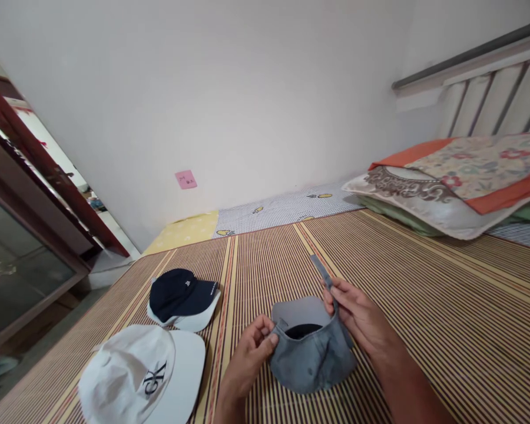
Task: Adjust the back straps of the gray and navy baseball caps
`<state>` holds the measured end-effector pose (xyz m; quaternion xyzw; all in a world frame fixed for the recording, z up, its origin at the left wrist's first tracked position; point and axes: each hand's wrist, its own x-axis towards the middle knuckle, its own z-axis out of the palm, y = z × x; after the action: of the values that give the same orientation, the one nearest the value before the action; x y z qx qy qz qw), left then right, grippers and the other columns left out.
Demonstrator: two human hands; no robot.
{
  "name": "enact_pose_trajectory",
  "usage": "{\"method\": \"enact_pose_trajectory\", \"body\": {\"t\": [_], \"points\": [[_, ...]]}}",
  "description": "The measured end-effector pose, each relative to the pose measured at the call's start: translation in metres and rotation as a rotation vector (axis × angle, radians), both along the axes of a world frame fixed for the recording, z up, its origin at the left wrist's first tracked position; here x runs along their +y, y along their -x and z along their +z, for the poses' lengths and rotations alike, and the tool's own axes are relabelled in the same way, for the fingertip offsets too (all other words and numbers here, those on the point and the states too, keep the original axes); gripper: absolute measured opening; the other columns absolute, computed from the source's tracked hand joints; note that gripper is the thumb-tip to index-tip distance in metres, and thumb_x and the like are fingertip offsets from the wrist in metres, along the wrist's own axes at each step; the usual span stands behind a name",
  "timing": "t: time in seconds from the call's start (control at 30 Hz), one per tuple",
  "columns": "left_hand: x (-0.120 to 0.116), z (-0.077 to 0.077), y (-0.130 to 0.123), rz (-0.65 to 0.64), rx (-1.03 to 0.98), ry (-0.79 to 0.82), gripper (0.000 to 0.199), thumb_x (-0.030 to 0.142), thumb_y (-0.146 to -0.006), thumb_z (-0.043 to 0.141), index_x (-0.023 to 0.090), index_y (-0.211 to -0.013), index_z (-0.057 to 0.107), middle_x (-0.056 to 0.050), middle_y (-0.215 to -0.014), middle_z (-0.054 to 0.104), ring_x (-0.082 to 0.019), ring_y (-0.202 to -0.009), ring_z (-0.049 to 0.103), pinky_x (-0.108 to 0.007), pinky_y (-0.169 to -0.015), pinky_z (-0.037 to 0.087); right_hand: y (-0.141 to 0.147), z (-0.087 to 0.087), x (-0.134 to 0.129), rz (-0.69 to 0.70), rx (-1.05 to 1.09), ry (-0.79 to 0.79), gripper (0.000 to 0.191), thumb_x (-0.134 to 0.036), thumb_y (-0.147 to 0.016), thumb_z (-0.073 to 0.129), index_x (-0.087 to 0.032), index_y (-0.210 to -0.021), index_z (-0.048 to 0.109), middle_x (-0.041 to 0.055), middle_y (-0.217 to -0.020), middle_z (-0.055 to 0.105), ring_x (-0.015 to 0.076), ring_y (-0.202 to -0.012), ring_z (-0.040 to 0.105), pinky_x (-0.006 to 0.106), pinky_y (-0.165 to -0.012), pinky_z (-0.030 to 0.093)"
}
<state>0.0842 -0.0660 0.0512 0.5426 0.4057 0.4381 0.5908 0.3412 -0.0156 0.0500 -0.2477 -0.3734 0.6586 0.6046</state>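
Pinching one side of the gray cap [311,365] with the left hand [251,356], thumb against fingers, at lower centre of the frame. Gripping the upraised strap [321,271] on the opposite side with the right hand [357,315], probably to hold its free end clear of the opening. Supported from both sides, apparently to steady the soft crown. Set at lower left, with the white cap [123,365] below and the navy cap [176,294] overlapping a pale cap [198,321], likely for compactness. Spread beneath as a flat support, with the striped mat [433,288]; stacked at right, with pillows [400,194].
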Motion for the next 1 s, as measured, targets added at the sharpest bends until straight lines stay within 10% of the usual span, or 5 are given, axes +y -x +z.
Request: {"method": "enact_pose_trajectory", "body": {"t": [0.47, 1.0], "points": [[-0.002, -0.003, -0.008, 0.117, -0.288, 0.053, 0.038, 0.044, -0.072, 0.088, 0.018, -0.085, 0.064, 0.003, -0.07, 0.06, -0.009, -0.059, 0.047, -0.02, -0.055, 0.033, 0.012, 0.042, -0.026, 0.077, -0.45, -0.274, 0.016, -0.036, -0.097, 0.064, -0.02, -0.1, 0.065, -0.0006, -0.08, 0.07, 0.0092, -0.058, 0.057, 0.024, -0.059, 0.043], [-0.005, 0.005, -0.014, 0.089, -0.338, 0.078, 0.032, 0.042, -0.075, 0.087, 0.017, -0.079, 0.069, 0.003, -0.068, 0.06, -0.008, -0.058, 0.045, -0.02, -0.057, 0.032, 0.041, 0.029, -0.024, 0.167, -0.538, -0.257, 0.022, -0.041, -0.091, 0.069, -0.019, -0.086, 0.069, -0.0026, -0.067, 0.059, 0.0098, -0.057, 0.045, 0.023, -0.051, 0.03]]}}
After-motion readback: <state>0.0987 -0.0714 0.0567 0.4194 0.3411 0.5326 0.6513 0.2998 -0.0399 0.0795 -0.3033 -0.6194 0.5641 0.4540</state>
